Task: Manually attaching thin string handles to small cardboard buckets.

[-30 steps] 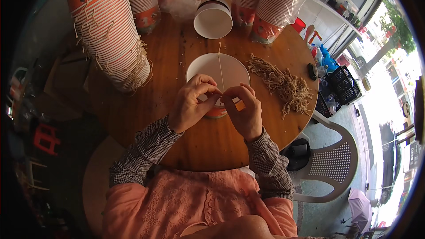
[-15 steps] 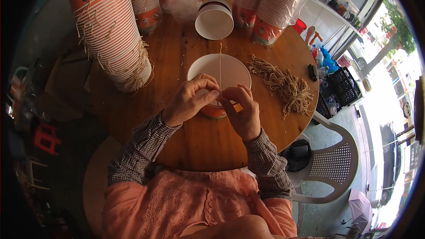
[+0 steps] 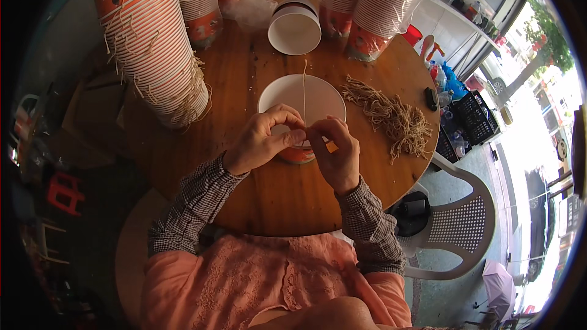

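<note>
Paper bucket [image 3: 282,93], mouth up on the near-middle part of the bench [image 3: 275,205], directly under both hands. Near side first: outer wall is orange, only a strip of it visible below the hands; print detail too small to read there. Near rim mostly covered by fingers. Interior is plain white to off-white, smooth, round mouth, pale rim, greyer in the shaded part.

Left hand [image 3: 257,145] and right hand [image 3: 338,154] meet over the near rim, each closed in a pinch on the string [image 3: 304,93]; exact hold point hidden by the fingertips. String is thin, pale tan, near straight in view, running from the pinch across the mouth to a slightly kinked free end past the far rim. Can't tell if it touches the rim.

Right of the bucket, apart from it: loose twine bundle [image 3: 397,123], same tan, tangled, frayed ends toward the near side. Left: tall leaning bucket stack [image 3: 156,49], orange with pale rims, twine strands hanging off it. Beyond: tipped buckets [image 3: 295,32], white mouth facing the person. Farthest: plastic-wrapped stacks [image 3: 388,3], orange and pale, on both sides.
</note>
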Tool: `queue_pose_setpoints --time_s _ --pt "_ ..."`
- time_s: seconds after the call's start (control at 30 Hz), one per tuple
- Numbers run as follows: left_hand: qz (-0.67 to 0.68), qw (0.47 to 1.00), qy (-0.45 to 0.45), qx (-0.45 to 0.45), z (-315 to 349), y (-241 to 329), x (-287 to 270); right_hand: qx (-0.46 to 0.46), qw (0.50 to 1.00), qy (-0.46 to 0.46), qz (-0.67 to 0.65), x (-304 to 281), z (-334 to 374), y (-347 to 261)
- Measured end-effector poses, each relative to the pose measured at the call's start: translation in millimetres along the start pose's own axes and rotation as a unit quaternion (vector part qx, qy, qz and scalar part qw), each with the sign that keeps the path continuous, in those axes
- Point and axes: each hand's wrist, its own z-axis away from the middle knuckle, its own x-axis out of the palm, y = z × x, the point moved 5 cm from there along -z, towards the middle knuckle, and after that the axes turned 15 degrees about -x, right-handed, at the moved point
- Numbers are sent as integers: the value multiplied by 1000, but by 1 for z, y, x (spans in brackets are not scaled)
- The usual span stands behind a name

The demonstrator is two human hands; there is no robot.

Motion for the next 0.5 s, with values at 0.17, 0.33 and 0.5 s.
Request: queue_pose_setpoints --time_s 0.17,0.33,0.5 --pt "-38 999 0 19 2 -1 1 -20 999 -23 30 -4 -4 0" --pt "-68 997 9 20 6 11 9 -41 996 -33 70 -11 -8 -4" --pt "-106 993 28 44 3 3 10 -45 994 -50 82 -11 -7 -3"
